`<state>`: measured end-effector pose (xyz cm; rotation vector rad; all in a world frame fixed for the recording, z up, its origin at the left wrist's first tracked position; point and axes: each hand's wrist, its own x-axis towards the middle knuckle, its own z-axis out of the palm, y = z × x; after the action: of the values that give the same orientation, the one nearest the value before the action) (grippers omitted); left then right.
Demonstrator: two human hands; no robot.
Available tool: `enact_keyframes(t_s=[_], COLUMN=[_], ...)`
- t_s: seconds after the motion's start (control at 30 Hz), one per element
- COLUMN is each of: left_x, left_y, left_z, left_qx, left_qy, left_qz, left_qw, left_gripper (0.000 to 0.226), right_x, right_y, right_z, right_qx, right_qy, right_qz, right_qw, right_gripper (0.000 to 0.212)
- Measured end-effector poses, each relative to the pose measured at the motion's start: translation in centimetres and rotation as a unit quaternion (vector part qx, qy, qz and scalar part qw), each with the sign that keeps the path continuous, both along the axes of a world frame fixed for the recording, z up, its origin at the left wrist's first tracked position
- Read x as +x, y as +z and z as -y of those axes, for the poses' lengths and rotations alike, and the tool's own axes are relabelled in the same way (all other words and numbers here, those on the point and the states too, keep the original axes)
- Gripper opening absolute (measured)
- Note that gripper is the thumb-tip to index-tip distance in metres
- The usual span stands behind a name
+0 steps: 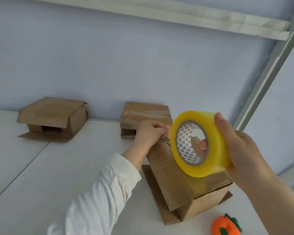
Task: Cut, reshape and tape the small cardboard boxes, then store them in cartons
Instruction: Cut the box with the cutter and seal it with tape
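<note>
Here, the right hand [241, 150] grips a thick roll of translucent yellow packing tape [199, 143], thumb over the top of the roll and fingers curled through the patterned core, holding it just above a small brown cardboard box [182, 182] on the white tabletop [41, 167]. A stretch of tape runs from the roll down onto the box's top face. The left hand [149, 133], in a white long sleeve [98, 192], is pinched shut at the far edge of that box, apparently on the tape's end, though the roll hides the exact contact. Two more brown cardboard boxes sit against the pale blue wall [143, 65]: one at the left [53, 116] with flaps splayed open, one [143, 114] just behind the left hand. A small orange-and-green fruit-shaped plastic cutter [226, 225] lies near the box's right corner.
</note>
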<state>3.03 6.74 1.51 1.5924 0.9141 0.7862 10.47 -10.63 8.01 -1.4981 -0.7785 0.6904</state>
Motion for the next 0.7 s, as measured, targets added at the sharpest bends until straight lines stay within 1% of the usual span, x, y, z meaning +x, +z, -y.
enact_keyframes(t_s=[0.07,0.17,0.27,0.33,0.4,0.47,0.53,0.6,0.63,0.67,0.7], left_x=[0.3,0.2,-0.1,-0.2,-0.3,-0.4,-0.6,-0.6,-0.7,-0.8,-0.8], left_y=[-0.7,-1.3,-1.6,-1.6,-1.5,-1.4,-1.2,-1.2,-1.1,-1.1,-1.1], left_z=[-0.4,-1.0,-1.7,-2.1,-2.4,-2.8,-3.1,-3.5,-3.6,-3.5,-3.5], left_qx=[0.018,0.012,0.016,0.028,0.011,-0.036,-0.079,-0.102,-0.090,-0.055,-0.004], left_qy=[-0.008,-0.024,-0.054,-0.077,-0.104,-0.131,-0.159,-0.176,-0.180,-0.173,-0.147], left_qz=[-0.027,-0.057,-0.099,-0.130,-0.168,-0.208,-0.223,-0.242,-0.264,-0.288,-0.294], left_qw=[0.999,0.998,0.994,0.988,0.980,0.969,0.959,0.949,0.943,0.940,0.945], left_gripper=[0.017,0.008,0.008,0.008,0.024,0.039,0.046,0.051,0.052,0.050,0.044], right_x=[-0.4,-0.7,-1.0,-1.1,-1.0,-0.9,-1.0,-1.0,-0.9,-0.9,-0.8], right_y=[0.9,1.5,1.7,1.7,1.7,1.7,1.8,1.9,1.9,1.9,1.9], right_z=[-0.6,-1.2,-2.0,-2.2,-2.2,-2.3,-2.4,-2.5,-2.6,-2.6,-2.7], right_qx=[-0.028,-0.076,-0.108,-0.115,-0.117,-0.121,-0.122,-0.124,-0.127,-0.130,-0.131], right_qy=[-0.021,-0.033,-0.041,-0.047,-0.052,-0.049,-0.046,-0.045,-0.044,-0.046,-0.049], right_qz=[0.004,0.041,0.067,0.069,0.064,0.057,0.051,0.046,0.045,0.043,0.043], right_qw=[0.999,0.996,0.991,0.990,0.990,0.990,0.990,0.990,0.990,0.990,0.989], right_gripper=[0.053,0.060,0.069,0.069,0.067,0.067,0.064,0.061,0.060,0.059,0.057])
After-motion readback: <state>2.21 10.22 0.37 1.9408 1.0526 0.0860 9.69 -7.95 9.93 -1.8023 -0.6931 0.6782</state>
